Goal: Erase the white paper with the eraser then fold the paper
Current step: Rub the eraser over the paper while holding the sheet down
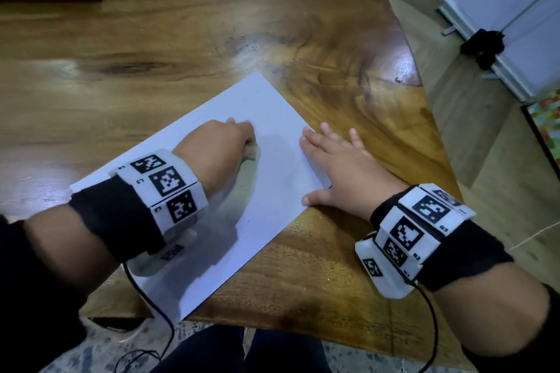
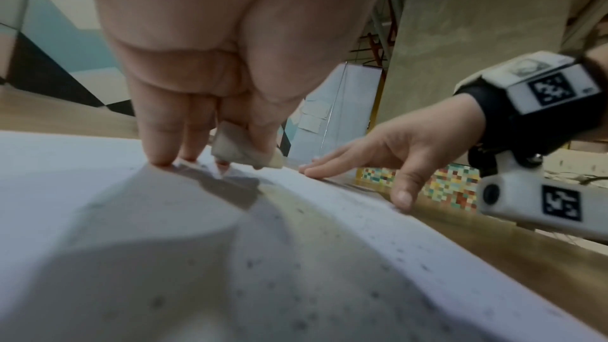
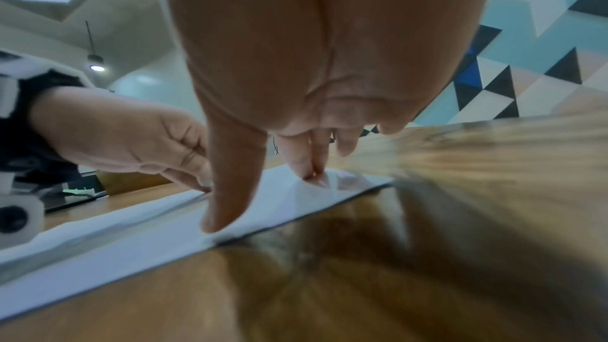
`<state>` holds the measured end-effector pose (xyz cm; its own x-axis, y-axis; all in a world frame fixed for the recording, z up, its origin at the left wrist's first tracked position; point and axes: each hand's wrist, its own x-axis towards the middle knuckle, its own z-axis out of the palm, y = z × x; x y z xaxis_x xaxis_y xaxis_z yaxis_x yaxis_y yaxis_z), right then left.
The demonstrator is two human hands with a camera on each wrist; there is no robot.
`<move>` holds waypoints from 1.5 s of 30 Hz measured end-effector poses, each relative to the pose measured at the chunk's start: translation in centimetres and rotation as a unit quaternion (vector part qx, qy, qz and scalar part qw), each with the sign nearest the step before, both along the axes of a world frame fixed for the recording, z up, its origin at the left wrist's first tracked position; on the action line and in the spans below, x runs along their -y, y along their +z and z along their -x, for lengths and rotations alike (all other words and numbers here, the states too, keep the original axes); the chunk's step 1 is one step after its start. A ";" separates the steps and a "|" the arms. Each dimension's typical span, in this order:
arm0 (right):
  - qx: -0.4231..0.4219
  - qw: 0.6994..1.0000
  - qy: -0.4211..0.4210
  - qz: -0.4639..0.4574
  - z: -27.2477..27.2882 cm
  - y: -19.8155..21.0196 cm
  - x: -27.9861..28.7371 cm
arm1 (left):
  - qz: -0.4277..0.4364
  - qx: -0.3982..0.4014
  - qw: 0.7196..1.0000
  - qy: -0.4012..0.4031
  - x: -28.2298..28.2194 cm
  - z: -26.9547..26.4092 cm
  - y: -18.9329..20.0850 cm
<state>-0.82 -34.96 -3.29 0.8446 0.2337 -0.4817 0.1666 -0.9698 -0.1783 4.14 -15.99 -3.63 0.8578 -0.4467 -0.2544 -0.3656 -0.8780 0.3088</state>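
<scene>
Eraser [image 2: 245, 150] pinched in left hand [image 1: 216, 145] fingertips — on white paper [image 1: 272, 118], right hand [image 1: 342, 169] flat, holding its edge

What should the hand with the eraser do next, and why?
Probably rub the eraser back and forth on the paper. The left hand pinches it down against the sheet, the right hand lies flat on the paper's edge to pin it, and the paper lies flat and unfolded, so folding likely comes later.
</scene>
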 end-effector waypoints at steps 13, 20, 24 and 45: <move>-0.023 1.000 0.006 0.002 0.0 -0.8 -0.3 | 0.000 -0.065 0.998 0.017 -2.2 2.4 1.2; -0.041 0.998 0.029 0.039 -1.0 0.0 -0.3 | -0.089 -0.049 0.995 -0.020 -2.6 3.8 1.9; -0.041 0.999 0.018 0.029 -1.0 -0.1 -0.5 | -0.074 -0.045 0.996 0.004 -3.3 5.0 2.1; -0.031 0.998 -0.034 -0.038 0.9 -1.2 -1.7 | 0.073 0.017 0.997 -0.002 1.6 -3.5 -0.5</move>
